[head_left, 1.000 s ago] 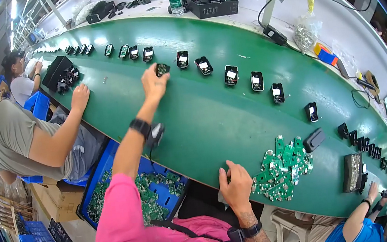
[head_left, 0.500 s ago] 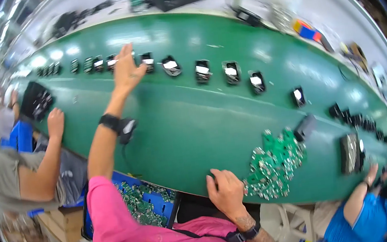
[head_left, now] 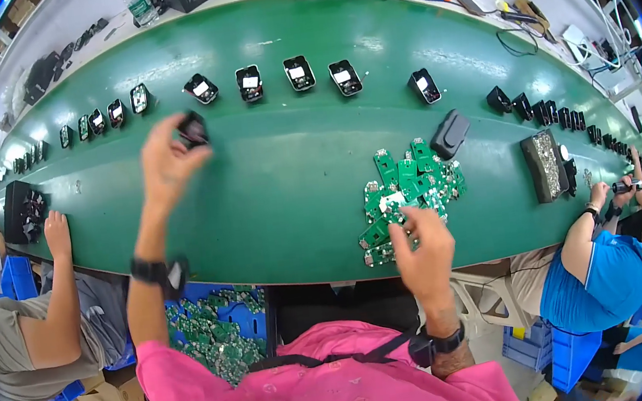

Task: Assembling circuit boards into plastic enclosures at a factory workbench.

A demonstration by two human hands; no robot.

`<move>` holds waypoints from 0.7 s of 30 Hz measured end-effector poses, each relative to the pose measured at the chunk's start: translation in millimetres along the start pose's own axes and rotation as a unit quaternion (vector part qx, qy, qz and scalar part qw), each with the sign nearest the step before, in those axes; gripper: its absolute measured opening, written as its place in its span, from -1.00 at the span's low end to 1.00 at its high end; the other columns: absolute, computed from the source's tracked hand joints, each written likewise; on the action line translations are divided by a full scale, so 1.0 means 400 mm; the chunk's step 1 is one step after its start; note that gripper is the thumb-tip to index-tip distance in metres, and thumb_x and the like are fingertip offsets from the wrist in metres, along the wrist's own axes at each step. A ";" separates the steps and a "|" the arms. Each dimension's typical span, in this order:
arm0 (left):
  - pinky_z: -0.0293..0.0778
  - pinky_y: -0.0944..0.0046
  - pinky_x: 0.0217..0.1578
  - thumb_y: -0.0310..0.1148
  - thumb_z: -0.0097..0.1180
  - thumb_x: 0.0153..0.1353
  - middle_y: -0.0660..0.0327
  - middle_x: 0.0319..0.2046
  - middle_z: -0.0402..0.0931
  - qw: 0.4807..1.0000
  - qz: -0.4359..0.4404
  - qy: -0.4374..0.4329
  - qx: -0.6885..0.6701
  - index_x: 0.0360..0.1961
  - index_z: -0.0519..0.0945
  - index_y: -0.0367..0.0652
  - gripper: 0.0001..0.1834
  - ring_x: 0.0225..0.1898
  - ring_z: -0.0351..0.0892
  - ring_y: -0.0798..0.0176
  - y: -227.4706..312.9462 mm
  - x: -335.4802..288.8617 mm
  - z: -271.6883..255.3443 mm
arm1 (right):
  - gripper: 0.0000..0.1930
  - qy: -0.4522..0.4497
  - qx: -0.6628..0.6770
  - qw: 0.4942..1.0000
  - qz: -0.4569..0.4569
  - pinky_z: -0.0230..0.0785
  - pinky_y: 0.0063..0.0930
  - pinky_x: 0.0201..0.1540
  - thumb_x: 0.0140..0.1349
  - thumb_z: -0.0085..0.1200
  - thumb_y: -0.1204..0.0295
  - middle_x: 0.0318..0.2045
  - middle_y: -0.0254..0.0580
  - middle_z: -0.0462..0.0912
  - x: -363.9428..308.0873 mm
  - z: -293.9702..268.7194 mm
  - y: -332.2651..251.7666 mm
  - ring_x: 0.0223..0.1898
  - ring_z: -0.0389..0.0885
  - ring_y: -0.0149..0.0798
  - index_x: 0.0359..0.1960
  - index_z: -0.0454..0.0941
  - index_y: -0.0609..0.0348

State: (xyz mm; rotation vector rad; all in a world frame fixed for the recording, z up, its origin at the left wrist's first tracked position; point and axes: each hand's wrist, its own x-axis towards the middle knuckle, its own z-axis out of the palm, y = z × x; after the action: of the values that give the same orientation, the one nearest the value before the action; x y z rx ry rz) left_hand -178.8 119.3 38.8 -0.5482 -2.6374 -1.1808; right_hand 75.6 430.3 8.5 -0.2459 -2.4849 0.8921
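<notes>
My left hand (head_left: 165, 167) is raised over the bench and grips a small black plastic casing (head_left: 193, 130) between thumb and fingers; motion blurs it slightly. My right hand (head_left: 425, 248) reaches over the near edge of a heap of green circuit boards (head_left: 412, 181). Its thumb and fingers are bent but apart, with nothing plainly between them. Close to those fingertips a whitish piece (head_left: 392, 201) lies on the boards. Beyond my hands runs a row of open black casings, several with white labels inside, such as this casing (head_left: 249, 84).
A dark grey oblong object (head_left: 450, 133) lies beside the board heap on the green bench (head_left: 279, 182). Farther right is a black box (head_left: 544, 167). A blue crate (head_left: 252, 321) of boards stands below the bench. Co-workers sit left, in grey (head_left: 14, 342), and right, in blue (head_left: 596, 271).
My left hand has come back from the row and now holds a black casing. My right hand has moved from the bench edge onto the board heap. The view has shifted.
</notes>
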 end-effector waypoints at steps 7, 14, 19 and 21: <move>0.38 0.06 0.17 -0.27 0.53 -0.17 0.01 0.26 0.35 0.983 0.124 -0.102 0.085 0.27 0.42 -0.16 -0.10 0.14 0.39 -0.07 0.164 -0.312 0.185 | -0.56 -0.060 -0.067 0.995 0.045 0.38 -0.16 0.00 0.05 0.34 0.49 -0.09 0.01 0.47 0.001 0.001 0.052 -0.03 0.50 0.08 -0.01 0.52 0.26; -0.04 -0.26 0.40 0.06 0.46 -0.09 -0.17 0.44 -0.03 0.974 0.192 -0.113 0.051 0.46 0.13 -0.19 0.16 0.44 -0.08 -0.35 0.380 -0.455 0.304 | -0.38 0.077 -0.143 0.987 0.011 0.11 0.04 0.31 0.24 0.23 0.25 0.20 0.17 0.39 -0.049 -0.041 0.062 0.27 0.26 0.25 0.24 0.36 0.37; -0.15 -0.34 0.41 0.18 0.49 -0.25 -0.23 0.45 -0.12 0.950 0.190 -0.232 0.088 0.49 0.01 -0.21 0.37 0.46 -0.19 -0.44 0.390 -0.393 0.424 | -0.22 0.027 -0.189 0.981 0.036 -0.08 0.06 0.45 0.33 0.08 0.18 0.39 0.37 0.12 -0.115 0.002 0.135 0.43 0.04 0.32 0.41 0.05 0.46; -0.16 -0.35 0.41 0.21 0.50 -0.32 -0.22 0.46 -0.12 0.947 0.197 -0.238 0.085 0.49 -0.03 -0.27 0.44 0.46 -0.20 -0.43 0.372 -0.363 0.450 | -0.23 0.051 -0.209 0.974 0.067 -0.07 0.08 0.44 0.34 0.06 0.16 0.38 0.39 0.12 -0.076 0.036 0.126 0.41 0.07 0.33 0.39 0.07 0.48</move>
State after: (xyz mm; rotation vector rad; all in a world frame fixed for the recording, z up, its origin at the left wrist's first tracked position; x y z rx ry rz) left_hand 9.3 308.9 -27.2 -1.3966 -2.7615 -0.7615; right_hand 95.1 451.2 -44.9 -0.5905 -2.5575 0.3818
